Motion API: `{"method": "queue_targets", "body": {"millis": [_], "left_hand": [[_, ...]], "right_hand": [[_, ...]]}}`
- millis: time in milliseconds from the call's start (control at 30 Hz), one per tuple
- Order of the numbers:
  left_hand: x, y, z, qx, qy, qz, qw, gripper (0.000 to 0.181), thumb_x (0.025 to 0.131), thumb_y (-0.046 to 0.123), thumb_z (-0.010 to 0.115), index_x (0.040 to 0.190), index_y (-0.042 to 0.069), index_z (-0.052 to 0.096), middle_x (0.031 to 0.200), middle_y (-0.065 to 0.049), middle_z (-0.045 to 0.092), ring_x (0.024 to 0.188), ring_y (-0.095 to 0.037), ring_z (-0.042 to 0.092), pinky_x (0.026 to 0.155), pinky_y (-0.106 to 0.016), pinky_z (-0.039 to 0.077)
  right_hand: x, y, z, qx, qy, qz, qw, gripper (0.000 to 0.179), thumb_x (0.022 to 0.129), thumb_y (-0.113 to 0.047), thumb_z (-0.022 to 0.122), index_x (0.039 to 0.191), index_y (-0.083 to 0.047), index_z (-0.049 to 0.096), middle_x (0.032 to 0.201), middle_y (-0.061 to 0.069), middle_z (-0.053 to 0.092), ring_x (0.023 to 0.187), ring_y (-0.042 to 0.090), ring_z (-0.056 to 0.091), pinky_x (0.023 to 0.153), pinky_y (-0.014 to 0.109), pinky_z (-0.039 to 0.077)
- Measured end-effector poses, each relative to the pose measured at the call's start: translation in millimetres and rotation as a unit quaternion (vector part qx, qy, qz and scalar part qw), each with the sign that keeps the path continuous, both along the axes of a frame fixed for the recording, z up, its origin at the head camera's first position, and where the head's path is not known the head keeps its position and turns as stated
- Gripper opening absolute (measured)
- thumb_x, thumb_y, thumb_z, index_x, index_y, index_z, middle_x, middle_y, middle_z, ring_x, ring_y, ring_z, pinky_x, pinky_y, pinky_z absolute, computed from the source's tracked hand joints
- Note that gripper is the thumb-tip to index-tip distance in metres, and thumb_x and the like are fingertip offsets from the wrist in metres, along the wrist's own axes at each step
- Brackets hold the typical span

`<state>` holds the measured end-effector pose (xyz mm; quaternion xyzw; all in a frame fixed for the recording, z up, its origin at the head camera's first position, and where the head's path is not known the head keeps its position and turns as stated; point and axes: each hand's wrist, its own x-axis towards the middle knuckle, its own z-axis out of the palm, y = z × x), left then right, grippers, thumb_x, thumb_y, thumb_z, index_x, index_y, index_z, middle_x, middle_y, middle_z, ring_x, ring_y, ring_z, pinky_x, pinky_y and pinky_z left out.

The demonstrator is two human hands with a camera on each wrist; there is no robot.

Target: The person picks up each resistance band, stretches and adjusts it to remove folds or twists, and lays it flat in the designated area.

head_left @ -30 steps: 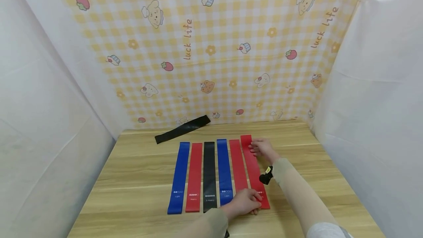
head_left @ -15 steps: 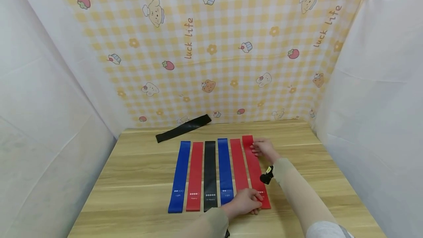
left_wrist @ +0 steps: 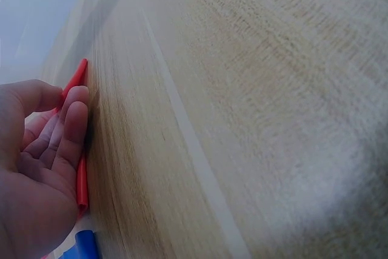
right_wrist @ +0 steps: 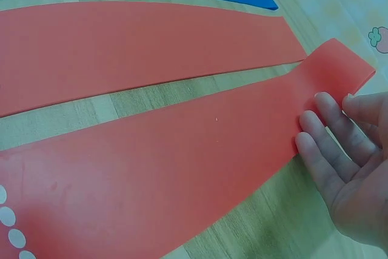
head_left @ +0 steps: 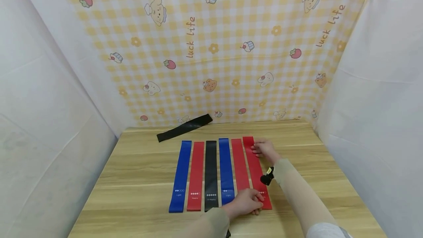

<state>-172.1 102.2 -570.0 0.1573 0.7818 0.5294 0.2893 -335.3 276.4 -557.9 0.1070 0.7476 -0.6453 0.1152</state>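
Observation:
A flat red resistance band [head_left: 255, 170] lies at the right end of a row of bands on the wooden table. My left hand [head_left: 245, 202] pinches its near end between thumb and fingers; in the left wrist view the red band's edge [left_wrist: 77, 77] shows past the thumb. At the far end, my right hand [head_left: 265, 147] holds the right edge, fingertips on the band and thumb at its corner. That end bends upward in the right wrist view. Left of it lies another red band [head_left: 240, 161], partly covered by my left hand.
Farther left lie a blue band [head_left: 226, 166], a black band [head_left: 211, 168], a red band [head_left: 195, 172] and a blue band [head_left: 180, 172]. Another black band [head_left: 180, 130] slants near the patterned back cloth [head_left: 211, 47]. White cloth walls [head_left: 373, 94] flank the table.
The far end of the rightmost red band has come slightly nearer, into line with its neighbours. Both hands stay almost in place; the whole view has shifted a little.

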Motion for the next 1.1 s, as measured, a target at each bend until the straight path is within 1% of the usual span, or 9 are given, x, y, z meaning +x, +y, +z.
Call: {"method": "queue_targets", "body": {"millis": [233,400,567,867,1100], "left_hand": [[0.3,1.1,-0.7,0.004,0.008,0.003,1.0,0.005,0.089,0.004,0.067,0.089,0.009,0.068,0.064,0.0,0.064,0.05,-0.013,0.06,0.048,-0.026,0.051],[1.0,1.3,0.4,0.007,0.007,0.004,0.9999,0.006,0.089,0.005,0.066,0.088,0.01,0.069,0.065,0.0,0.064,0.05,-0.013,0.06,0.048,-0.027,0.051],[1.7,1.1,1.5,0.005,0.009,0.001,0.9999,0.005,0.09,0.004,0.066,0.089,0.009,0.069,0.065,0.0,0.065,0.051,-0.014,0.06,0.049,-0.027,0.052],[2.1,0.1,2.2,-0.002,0.008,0.003,1.0,0.004,0.091,0.006,0.066,0.09,0.008,0.069,0.066,0.0,0.065,0.052,-0.015,0.061,0.051,-0.027,0.052],[2.0,-0.8,1.6,0.011,0.0,0.006,0.9999,0.004,0.09,0.007,0.067,0.088,0.008,0.071,0.065,-0.002,0.065,0.053,-0.015,0.062,0.051,-0.027,0.052]], "right_hand": [[1.4,-0.9,-0.1,-0.002,-0.001,-0.007,1.0,0.037,0.102,-0.01,0.047,0.133,0.011,0.047,0.115,0.026,0.063,0.088,0.024,0.067,0.074,0.033,0.055],[1.4,-0.7,-2.3,0.002,-0.001,-0.005,1.0,0.038,0.102,-0.007,0.046,0.135,0.011,0.045,0.115,0.026,0.063,0.089,0.022,0.066,0.075,0.032,0.055],[1.8,-0.8,-3.7,0.011,-0.004,-0.005,0.9999,0.039,0.102,-0.007,0.047,0.137,0.011,0.044,0.114,0.024,0.063,0.089,0.023,0.065,0.075,0.032,0.055],[2.7,-2.7,-2.3,0.008,-0.007,-0.005,0.9999,0.041,0.101,-0.008,0.049,0.138,0.01,0.044,0.117,0.024,0.062,0.091,0.024,0.063,0.075,0.031,0.054],[3.7,-3.5,-1.6,0.007,-0.007,0.006,0.9999,0.043,0.101,-0.008,0.048,0.139,0.01,0.042,0.122,0.026,0.059,0.096,0.026,0.061,0.079,0.032,0.053]]}}
